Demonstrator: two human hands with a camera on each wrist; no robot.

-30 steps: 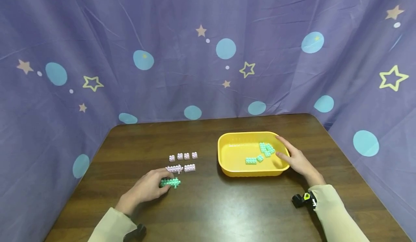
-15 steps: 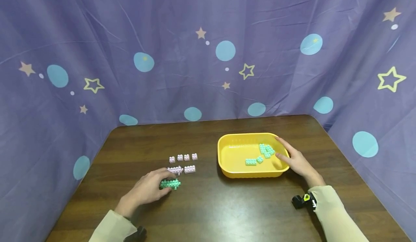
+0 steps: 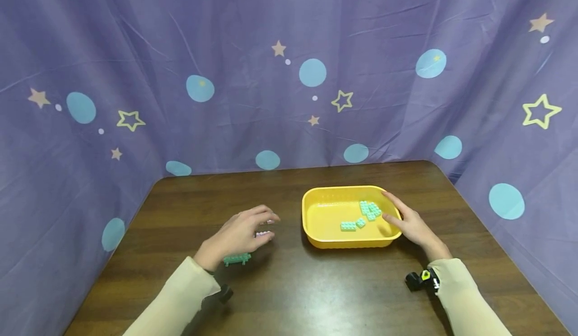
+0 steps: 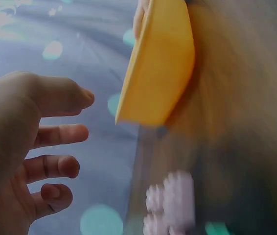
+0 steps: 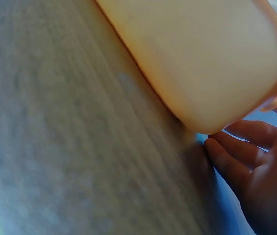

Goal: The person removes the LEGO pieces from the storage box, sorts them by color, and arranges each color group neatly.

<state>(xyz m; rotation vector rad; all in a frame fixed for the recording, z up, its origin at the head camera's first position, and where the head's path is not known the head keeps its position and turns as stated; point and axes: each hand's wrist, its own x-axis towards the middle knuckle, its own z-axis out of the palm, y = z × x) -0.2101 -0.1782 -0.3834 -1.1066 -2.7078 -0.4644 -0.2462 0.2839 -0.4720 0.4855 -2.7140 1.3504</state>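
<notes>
My left hand (image 3: 239, 231) hovers over the pink building bricks (image 4: 180, 199), its fingers loosely bent and nothing between them. Most of those bricks are hidden under it in the head view. Below its wrist lies a green brick build (image 3: 237, 260) with small legs, partly covered by the hand. On the right, my right hand (image 3: 417, 229) holds the right end of a yellow tray (image 3: 352, 244), thumb over the rim and fingers (image 5: 234, 154) against the outer wall. Several loose green bricks (image 3: 348, 226) lie in the tray.
The brown wooden table (image 3: 307, 296) carries everything. A purple curtain (image 3: 253, 100) with stars and dots hangs behind and at both sides. A black wrist camera (image 3: 414, 280) sits at the right cuff.
My left hand has left the green brick build, moving right and away from me over the pink bricks. The green build stays on the table. My right hand and the tray hold still.
</notes>
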